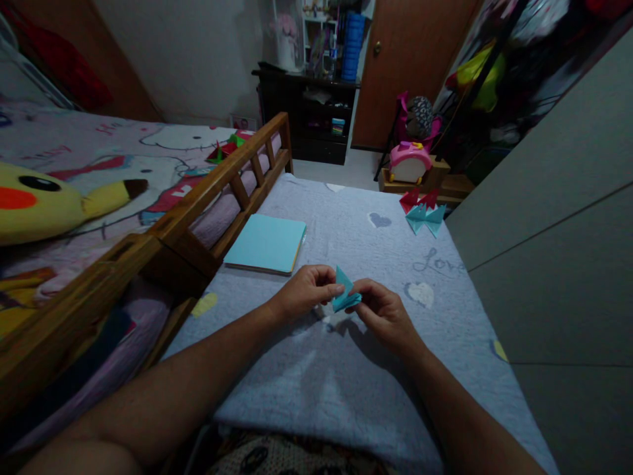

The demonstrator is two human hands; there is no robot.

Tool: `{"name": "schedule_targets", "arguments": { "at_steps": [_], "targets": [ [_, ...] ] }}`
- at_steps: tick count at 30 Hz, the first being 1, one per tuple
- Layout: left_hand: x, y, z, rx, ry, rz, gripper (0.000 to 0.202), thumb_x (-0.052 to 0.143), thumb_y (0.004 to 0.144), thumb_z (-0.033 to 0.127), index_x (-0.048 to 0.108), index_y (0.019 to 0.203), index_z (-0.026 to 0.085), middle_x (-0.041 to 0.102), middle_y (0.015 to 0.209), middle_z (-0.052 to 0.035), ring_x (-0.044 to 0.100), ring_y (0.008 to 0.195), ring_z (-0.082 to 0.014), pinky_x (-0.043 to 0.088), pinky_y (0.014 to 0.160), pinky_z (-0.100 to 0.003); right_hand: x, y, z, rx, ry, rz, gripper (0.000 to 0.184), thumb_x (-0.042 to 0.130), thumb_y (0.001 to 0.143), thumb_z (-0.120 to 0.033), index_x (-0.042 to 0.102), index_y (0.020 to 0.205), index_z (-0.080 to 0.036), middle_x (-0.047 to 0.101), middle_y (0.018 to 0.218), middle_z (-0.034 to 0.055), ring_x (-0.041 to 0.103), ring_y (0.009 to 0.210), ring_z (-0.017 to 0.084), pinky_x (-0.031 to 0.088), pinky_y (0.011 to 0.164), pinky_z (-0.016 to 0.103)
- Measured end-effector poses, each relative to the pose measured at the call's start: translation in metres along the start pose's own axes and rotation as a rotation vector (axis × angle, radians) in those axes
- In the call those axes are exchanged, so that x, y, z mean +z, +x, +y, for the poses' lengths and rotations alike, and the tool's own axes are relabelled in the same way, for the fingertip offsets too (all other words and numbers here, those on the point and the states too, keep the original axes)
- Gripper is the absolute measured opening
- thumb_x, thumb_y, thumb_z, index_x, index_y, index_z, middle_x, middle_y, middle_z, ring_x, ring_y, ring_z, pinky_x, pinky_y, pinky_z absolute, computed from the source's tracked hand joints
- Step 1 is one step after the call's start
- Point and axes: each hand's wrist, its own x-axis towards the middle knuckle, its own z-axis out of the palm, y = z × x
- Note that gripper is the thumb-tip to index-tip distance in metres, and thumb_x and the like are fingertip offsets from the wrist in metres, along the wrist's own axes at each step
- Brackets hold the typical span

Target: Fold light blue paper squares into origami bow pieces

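Observation:
A small piece of folded light-blue paper [341, 290] is held between both hands above the bed, one pointed flap standing up. My left hand [314, 289] pinches its left side with thumb and fingers. My right hand [383, 310] grips its lower right corner between thumb and fingertips. Left of the hands lies a stack of light-blue paper sheets [267, 243], its edges showing other colours. Toward the far right corner of the bed stand a folded light-blue paper piece [426, 219] and red folded paper [410, 200] close behind it.
A wooden bed rail [222, 178] runs along the left, with a second bed and a yellow plush toy [44, 204] beyond it. Red and green folded paper [225, 150] lies there. A pale cabinet [554, 264] borders the right. The patterned bedsheet [336, 224] spreads under the hands.

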Motion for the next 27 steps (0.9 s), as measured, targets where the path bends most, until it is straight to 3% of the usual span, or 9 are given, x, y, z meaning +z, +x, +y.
{"name": "schedule_targets", "arguments": {
  "at_steps": [12, 21, 27],
  "targets": [
    [-0.0029, 0.001, 0.0, -0.015, -0.073, -0.007, 0.026, 0.08, 0.069, 0.034, 0.065, 0.072, 0.013, 0.06, 0.064, 0.0011, 0.052, 0.057, -0.0088, 0.04, 0.057, -0.022, -0.0007, 0.0007, -0.0058, -0.093, -0.066, -0.035, 0.006, 0.062, 0.087, -0.02, 0.066, 0.089, -0.023, 0.065, 0.09, 0.0031, 0.062, 0.082, 0.017, 0.05, 0.076, 0.032],
    [-0.0007, 0.0, 0.0005, -0.09, -0.023, -0.06, 0.036, 0.082, 0.066, 0.042, 0.061, 0.077, 0.015, 0.056, 0.066, 0.0028, 0.05, 0.052, -0.0082, 0.039, 0.048, -0.021, -0.0029, 0.0011, -0.0049, -0.14, -0.123, 0.032, 0.004, 0.065, 0.086, -0.019, 0.067, 0.087, -0.023, 0.062, 0.087, 0.0026, 0.06, 0.082, 0.017, 0.046, 0.076, 0.03],
    [0.0007, 0.001, -0.0016, -0.08, -0.03, -0.009, 0.038, 0.083, 0.063, 0.044, 0.061, 0.068, 0.013, 0.056, 0.063, 0.0019, 0.047, 0.053, -0.0076, 0.037, 0.05, -0.02, -0.0022, 0.0005, -0.0068, -0.125, -0.106, 0.049, 0.003, 0.065, 0.086, -0.02, 0.067, 0.086, -0.023, 0.064, 0.093, 0.0042, 0.061, 0.086, 0.018, 0.047, 0.078, 0.031]
  ]
}}
